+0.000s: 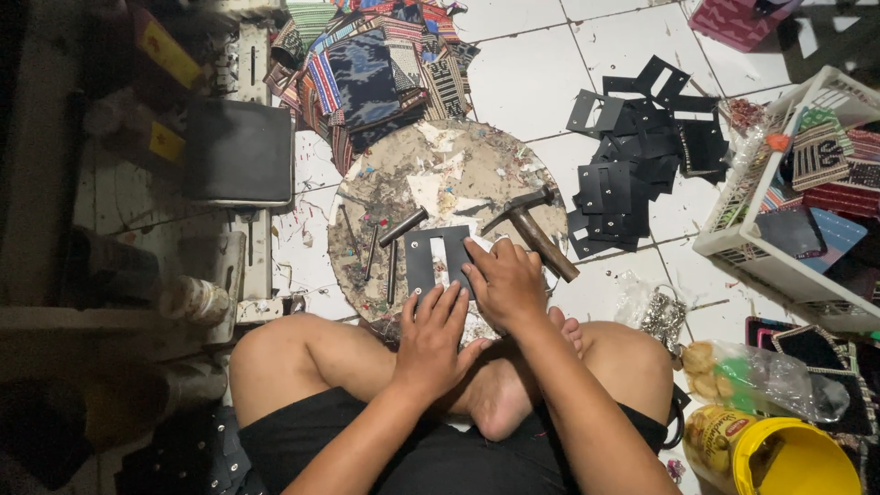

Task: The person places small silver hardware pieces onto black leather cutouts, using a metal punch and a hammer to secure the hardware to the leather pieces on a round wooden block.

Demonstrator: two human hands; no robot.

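A white tiled floor (522,73) is seen from above, and on it a round work board (431,174), worn and flecked with paint and scraps, is laid in front of a person seated cross-legged. Far to the left of the board, a dark flat pad (238,151) is set on a cluttered bench. Just behind the board, a heap of patterned woven cloth pieces (376,69) is spread. On the board's left part, thin metal punches (380,261) and a short metal cylinder (403,226) are laid. Near the board's front edge, a flat black cut-out piece (431,261) is placed; it is rectangular, matte and dark, with a tall rectangular window cut through its middle. The left hand (433,341) is rested at the piece's lower edge, fingers extended and loose, grasping nothing. The right hand (504,280) is pressed with bent fingers on the piece's right side, pinning rather than gripping it. On the board's right part, a hammer (532,229) with a wooden handle is laid untouched. Right of the board, a pile of similar black pieces (642,156) is scattered, then a white basket (733,234), and a yellow tub (788,458) nearer the person.
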